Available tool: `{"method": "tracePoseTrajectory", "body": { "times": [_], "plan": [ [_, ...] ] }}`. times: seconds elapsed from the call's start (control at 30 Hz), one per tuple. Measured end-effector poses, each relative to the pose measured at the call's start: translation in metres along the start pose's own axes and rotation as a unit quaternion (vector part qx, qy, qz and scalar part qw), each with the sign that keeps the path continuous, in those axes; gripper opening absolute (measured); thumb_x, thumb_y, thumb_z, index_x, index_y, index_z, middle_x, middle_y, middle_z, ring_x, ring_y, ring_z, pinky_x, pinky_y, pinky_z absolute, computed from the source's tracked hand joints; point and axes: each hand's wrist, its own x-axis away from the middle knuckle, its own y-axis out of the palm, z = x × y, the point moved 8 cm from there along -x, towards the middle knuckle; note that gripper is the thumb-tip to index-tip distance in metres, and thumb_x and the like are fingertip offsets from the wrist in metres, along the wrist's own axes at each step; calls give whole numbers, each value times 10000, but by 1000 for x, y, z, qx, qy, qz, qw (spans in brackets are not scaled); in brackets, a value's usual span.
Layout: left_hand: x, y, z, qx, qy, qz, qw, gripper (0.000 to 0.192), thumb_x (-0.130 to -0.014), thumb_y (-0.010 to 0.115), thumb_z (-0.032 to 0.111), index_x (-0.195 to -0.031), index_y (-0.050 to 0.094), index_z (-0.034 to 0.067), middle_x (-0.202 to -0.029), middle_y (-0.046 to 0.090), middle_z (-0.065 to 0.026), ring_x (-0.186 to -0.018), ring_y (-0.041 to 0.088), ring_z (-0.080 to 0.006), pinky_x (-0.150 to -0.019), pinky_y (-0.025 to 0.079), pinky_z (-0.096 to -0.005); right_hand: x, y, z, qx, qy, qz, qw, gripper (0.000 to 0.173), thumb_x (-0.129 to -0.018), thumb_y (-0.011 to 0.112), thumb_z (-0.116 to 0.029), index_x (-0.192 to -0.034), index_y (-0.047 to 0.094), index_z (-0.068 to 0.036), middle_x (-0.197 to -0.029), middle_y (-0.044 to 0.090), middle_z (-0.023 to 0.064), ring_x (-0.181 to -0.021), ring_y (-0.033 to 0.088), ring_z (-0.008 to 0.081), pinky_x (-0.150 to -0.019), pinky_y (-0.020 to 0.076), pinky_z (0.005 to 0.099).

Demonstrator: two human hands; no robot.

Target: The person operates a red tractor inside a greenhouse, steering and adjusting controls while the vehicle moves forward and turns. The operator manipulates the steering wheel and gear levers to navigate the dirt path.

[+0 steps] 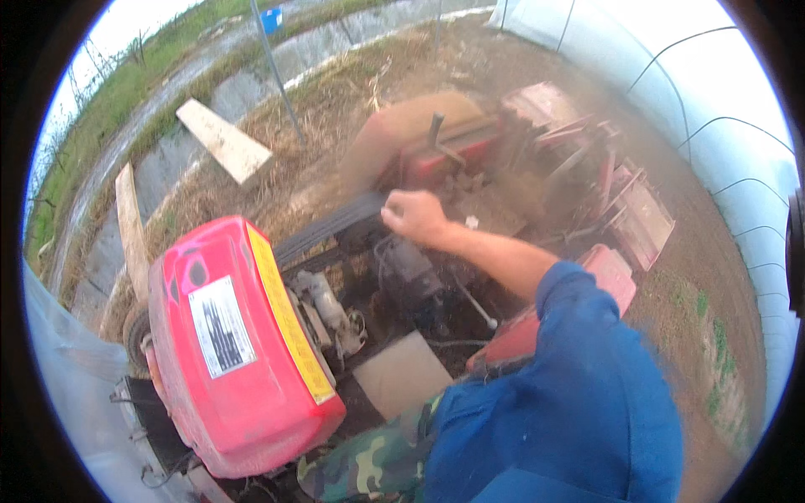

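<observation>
My right hand (413, 215), at the end of a bare forearm and blue sleeve, is held over the middle of a small red tractor-like machine. Its fingers are curled, but blur hides whether they grip anything. Beside it runs a dark frame beam (330, 227); beneath lies a dark, dusty housing (409, 270). A lever (435, 130) rises beyond the hand. To the left is the red hood (251, 402), bearing a white plate and a yellow strip with writing. A flat footplate (402, 374) lies near my camouflage trouser leg (371, 456). My left hand is out of view.
Dust hangs around the red rear implement (635, 217). Two boards (223, 139) lie at the left by a plastic-lined ditch. A metal post (277, 75) stands beyond the machine. Plastic greenhouse sheeting (723, 163) curves along the right. A blue bucket (272, 21) sits far off.
</observation>
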Motion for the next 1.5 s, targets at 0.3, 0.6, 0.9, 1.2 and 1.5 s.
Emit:
{"method": "tracePoseTrajectory", "body": {
  "times": [0.3, 0.6, 0.9, 1.2, 1.5],
  "plan": [
    [18, -71, 89, 65, 126, 47, 989, 355, -923, 672, 441, -784, 695, 116, -760, 688, -126, -719, 668, -335, -604, 521, -456, -70, 29, 20, 39, -3, 50, 998, 148, -925, 596, -179, -1061, 636, -135, -745, 679, 194, -705, 672, 409, -642, 521, 527],
    [-4, -20, 74, 71, 79, 30, 994, 362, -924, 672, 442, -774, 691, 113, -791, 694, -135, -754, 670, -346, -638, 526, -467, -68, 29, 33, 9, 13, 48, 999, 169, -922, 595, -194, -1075, 630, -129, -696, 674, 202, -672, 676, 415, -624, 523, 545],
    [-40, 0, 81, 84, 60, 12, 995, 369, -925, 672, 442, -765, 686, 110, -822, 699, -144, -789, 672, -357, -671, 531, -477, -68, 22, 25, 44, 5, 38, 998, 176, -944, 566, -213, -1085, 623, -125, -660, 665, 180, -632, 675, 387, -578, 511, 530],
    [-63, 1, 98, 98, 57, 9, 994, 376, -926, 672, 442, -755, 681, 107, -852, 705, -153, -823, 674, -367, -704, 536, -488, -58, 12, 18, 37, -13, 46, 998, 187, -933, 604, -162, -1118, 623, -143, -687, 677, 161, -646, 677, 363, -583, 520, 491],
    [-128, 57, 88, 110, 41, 11, 993, 384, -927, 672, 442, -746, 676, 103, -883, 711, -162, -858, 675, -378, -737, 541, -499, -84, 57, 22, 104, 33, -97, 989, 239, -928, 596, -261, -1104, 640, -105, -831, 700, 204, -807, 687, 404, -713, 533, 527]
  ]
}}
